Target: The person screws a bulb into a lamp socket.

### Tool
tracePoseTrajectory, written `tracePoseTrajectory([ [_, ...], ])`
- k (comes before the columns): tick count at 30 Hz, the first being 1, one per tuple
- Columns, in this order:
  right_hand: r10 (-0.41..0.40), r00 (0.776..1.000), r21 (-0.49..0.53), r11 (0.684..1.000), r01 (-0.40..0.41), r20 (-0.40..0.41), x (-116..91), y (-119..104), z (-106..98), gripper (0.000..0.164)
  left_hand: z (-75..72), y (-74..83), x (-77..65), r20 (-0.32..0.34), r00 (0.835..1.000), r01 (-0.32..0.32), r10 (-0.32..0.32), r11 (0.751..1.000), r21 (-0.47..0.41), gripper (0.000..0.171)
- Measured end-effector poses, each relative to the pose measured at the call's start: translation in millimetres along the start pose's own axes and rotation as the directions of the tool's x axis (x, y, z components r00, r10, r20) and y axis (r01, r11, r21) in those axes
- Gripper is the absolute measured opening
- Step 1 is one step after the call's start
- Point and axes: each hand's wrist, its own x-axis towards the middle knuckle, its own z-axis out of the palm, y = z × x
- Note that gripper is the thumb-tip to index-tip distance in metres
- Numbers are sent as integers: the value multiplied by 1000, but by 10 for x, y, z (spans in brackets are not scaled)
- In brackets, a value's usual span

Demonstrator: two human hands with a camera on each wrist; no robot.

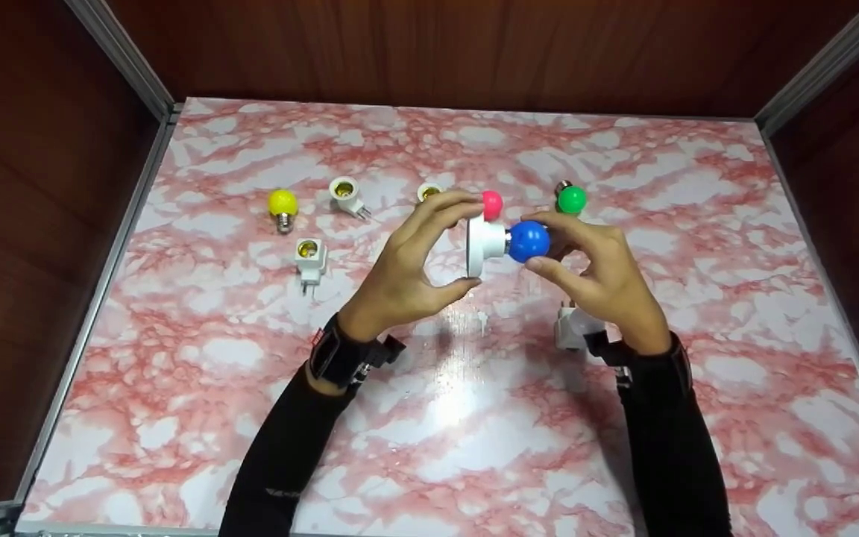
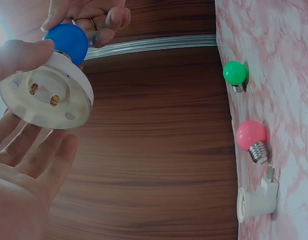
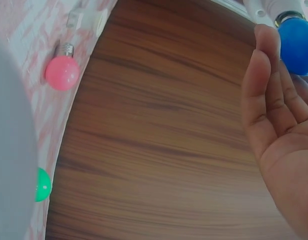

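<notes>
My left hand grips a round white lamp holder by its wide base, thumb on one side and fingers on the other. In the left wrist view, the underside of the lamp holder shows two brass contacts. A blue light bulb sits with its metal base at the holder's mouth; some of the thread still shows. My right hand pinches the blue bulb between thumb and fingers. In the right wrist view, the fingers lie along the blue bulb. Both things are held above the table.
On the marbled table lie a yellow bulb, a pink bulb and a green bulb. White plug-in sockets stand at left, another socket behind my left hand. A socket with a white bulb lies near my right wrist.
</notes>
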Motion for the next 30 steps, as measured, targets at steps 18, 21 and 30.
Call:
tracePoseTrajectory([
  [18, -22, 997, 170, 985, 34, -71, 17, -33, 45, 44, 3, 20, 1, 2, 1000, 7, -7, 1000, -26, 74],
  [21, -30, 995, 222, 974, 50, -93, 22, -55, 59, 49, 0, 22, 0, 0, 1000, 6, -6, 999, -38, 74],
  [30, -194, 965, 306, 921, 242, -179, 53, -58, 99, 30, -13, 29, 3, -11, 1000, 4, -4, 999, -42, 74],
])
